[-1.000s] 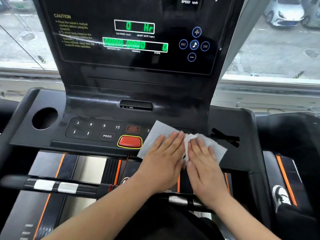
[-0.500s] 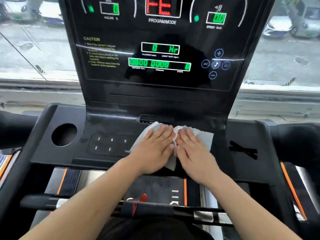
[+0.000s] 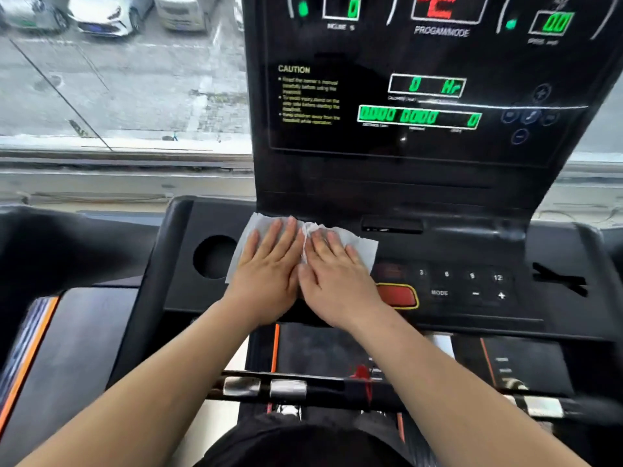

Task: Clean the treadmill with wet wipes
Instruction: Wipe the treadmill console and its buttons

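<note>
A white wet wipe [image 3: 257,229] lies spread flat on the black console deck of the treadmill [image 3: 472,246], pinned under both hands at the foot of the upright display panel [image 3: 418,96]. The left hand [image 3: 269,267] presses on it palm down, fingers straight and close together; the right hand [image 3: 337,278] lies just beside it in the same flat, open way, the two touching along their inner edges. The wipe bunches into a crease between the fingertips and shows beyond both hands' outer sides. Just left of the left hand is a round cup holder [image 3: 214,256]. Just right of the right hand's wrist sits a red button [image 3: 396,295] with a yellow rim, and further right a keypad [image 3: 462,284] with numbers, MODE, minus and plus. Below the forearms runs a handlebar [image 3: 286,387] with metal grips. Far beyond the left hand, parked cars [image 3: 101,15] show through a window.
</note>
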